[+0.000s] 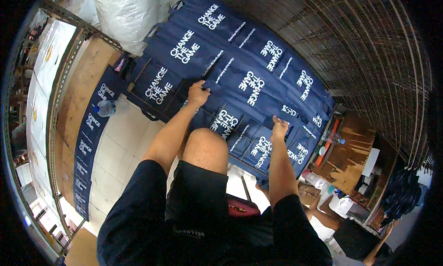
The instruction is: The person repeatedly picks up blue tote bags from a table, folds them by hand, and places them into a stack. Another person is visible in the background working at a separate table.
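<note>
At far left, a long navy-blue fabric strip with white print (85, 146) lies lengthwise, perhaps to keep it flat; a clear plastic bottle with a blue cap (107, 108) is just beside it. The left hand (198, 93) rests, fingers curled, on broad navy-blue fabric pieces with white print (233, 77), spread before the person, seemingly to steady them. Farther right, the right hand (279, 126) touches them too, fingers narrow; whether either hand pinches a fold, I cannot tell.
</note>
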`<state>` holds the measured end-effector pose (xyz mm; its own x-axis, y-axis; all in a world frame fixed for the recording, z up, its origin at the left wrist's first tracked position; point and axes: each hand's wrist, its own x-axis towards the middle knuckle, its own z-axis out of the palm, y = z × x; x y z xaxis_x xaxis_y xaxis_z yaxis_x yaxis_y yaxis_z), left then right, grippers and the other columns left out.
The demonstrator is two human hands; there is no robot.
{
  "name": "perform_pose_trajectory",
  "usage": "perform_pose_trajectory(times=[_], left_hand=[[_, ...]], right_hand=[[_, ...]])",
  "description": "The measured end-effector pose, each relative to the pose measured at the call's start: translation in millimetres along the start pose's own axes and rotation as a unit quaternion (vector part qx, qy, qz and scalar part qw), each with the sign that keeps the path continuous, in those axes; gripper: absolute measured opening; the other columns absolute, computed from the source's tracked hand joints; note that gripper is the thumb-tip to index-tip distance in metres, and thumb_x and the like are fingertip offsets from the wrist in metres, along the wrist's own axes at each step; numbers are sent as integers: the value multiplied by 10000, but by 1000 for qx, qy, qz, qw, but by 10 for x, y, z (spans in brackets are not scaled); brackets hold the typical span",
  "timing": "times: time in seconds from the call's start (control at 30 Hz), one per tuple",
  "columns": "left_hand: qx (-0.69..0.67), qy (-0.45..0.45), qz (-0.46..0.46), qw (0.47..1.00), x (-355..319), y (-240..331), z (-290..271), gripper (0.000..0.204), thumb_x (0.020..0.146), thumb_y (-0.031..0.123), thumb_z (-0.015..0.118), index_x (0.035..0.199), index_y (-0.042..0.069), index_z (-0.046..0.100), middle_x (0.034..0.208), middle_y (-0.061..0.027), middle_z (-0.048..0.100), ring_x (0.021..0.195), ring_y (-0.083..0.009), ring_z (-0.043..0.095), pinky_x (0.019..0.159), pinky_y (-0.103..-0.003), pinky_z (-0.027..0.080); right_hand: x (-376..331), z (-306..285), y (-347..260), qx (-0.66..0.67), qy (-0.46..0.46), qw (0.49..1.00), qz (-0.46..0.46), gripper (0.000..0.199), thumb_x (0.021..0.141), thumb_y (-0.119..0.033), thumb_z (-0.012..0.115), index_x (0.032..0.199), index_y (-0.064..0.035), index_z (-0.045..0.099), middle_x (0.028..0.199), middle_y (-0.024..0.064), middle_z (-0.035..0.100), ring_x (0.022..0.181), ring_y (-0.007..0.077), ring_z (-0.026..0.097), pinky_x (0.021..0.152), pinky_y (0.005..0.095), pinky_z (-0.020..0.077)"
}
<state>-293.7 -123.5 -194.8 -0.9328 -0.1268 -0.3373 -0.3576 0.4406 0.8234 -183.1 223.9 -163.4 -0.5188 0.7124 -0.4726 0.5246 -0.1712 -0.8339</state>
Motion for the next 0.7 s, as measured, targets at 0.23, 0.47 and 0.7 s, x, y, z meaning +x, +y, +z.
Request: perform_pose_trajectory(times=[0.23, 0.47, 0.7], left_hand=[[83, 59, 44, 994, -143, 71, -4, 452, 721, 122, 717, 1150, 71, 585, 878, -143, 670, 857, -328, 625, 799, -412, 474], [62, 58, 51, 995, -70, 22, 15, 434, 718, 116, 723, 1130, 81, 594, 837, -141, 665, 810, -306, 636, 768, -399, 482], [59, 56, 22, 996, -72, 64, 22, 421, 718, 98, 722, 1118, 80, 594, 844, -148, 664, 757, -294, 648, 738, -380, 498]], right_hand=[[213, -48, 325, -15, 26, 997, 70, 474, 749, -174, 767, 1066, -32, 444, 759, 2, 522, 695, 124, 472, 582, 330, 356], [48, 24, 121, -20, 4, 993, 113, 637, 743, -249, 777, 1226, -30, 424, 752, 9, 490, 730, 156, 458, 674, 384, 391], [67, 9, 240, 1, 35, 990, 139, 389, 736, -245, 796, 970, -148, 501, 710, -45, 479, 604, 96, 458, 627, 353, 406]])
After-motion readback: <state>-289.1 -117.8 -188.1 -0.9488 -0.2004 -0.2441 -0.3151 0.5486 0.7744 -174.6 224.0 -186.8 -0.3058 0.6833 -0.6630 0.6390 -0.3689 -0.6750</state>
